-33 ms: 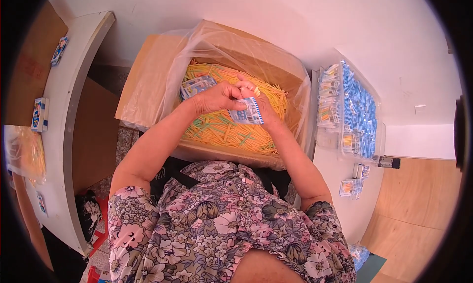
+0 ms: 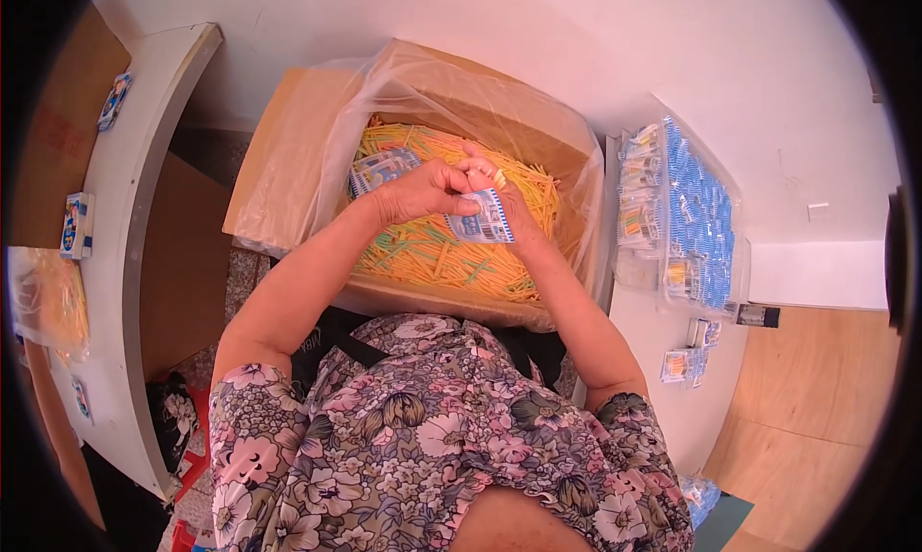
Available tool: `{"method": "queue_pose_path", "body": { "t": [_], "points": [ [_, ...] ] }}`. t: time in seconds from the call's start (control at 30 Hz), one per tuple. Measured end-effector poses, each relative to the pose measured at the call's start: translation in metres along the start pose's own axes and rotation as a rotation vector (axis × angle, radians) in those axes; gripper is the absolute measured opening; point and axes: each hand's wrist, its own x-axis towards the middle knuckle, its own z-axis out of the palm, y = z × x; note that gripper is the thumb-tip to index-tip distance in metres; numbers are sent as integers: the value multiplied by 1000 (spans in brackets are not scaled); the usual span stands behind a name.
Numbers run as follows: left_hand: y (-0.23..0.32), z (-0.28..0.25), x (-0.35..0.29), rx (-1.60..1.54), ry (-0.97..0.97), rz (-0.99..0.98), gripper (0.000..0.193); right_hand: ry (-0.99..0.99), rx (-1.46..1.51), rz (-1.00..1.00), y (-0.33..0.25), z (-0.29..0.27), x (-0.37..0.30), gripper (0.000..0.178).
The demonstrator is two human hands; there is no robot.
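Observation:
My left hand (image 2: 425, 189) is closed in a pinch on the upper edge of a small blue-and-white packet (image 2: 483, 223) with see-through parts. Close beside it, my right hand (image 2: 516, 204) has its fingers curled, and short pale yellow sticks (image 2: 498, 178) show between them. The packet hides part of the right palm. Both hands are above a cardboard box (image 2: 567, 158) lined with clear plastic. Thin sticks (image 2: 461, 263), mostly yellow with some green and orange, fill it. More flat packets (image 2: 384, 168) lie on the sticks by my left hand.
A clear plastic bin (image 2: 663, 275) full of blue-and-white packets stands on the white table (image 2: 634, 326) to the right, with loose packets (image 2: 682, 366) nearer me. On the left, a white table (image 2: 163, 81) bears small boxes (image 2: 77, 225) and a bag of sticks (image 2: 62, 302).

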Motion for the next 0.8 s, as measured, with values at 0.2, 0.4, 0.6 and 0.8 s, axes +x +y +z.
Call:
{"method": "queue_pose_path", "body": {
  "t": [0.2, 0.4, 0.6, 0.8],
  "points": [
    [1, 2, 2, -36, -7, -13, 17, 46, -114, -45, 4, 0, -1, 51],
    [1, -6, 5, -220, 121, -10, 16, 128, -664, -324, -39, -19, -16, 65],
    [-2, -7, 7, -203, 120, -26, 14, 161, -1155, -648, -30, 5, 6, 71],
    [-4, -4, 7, -201, 126, -9, 14, 50, -905, -526, -16, -1, 6, 68]
  ]
}}
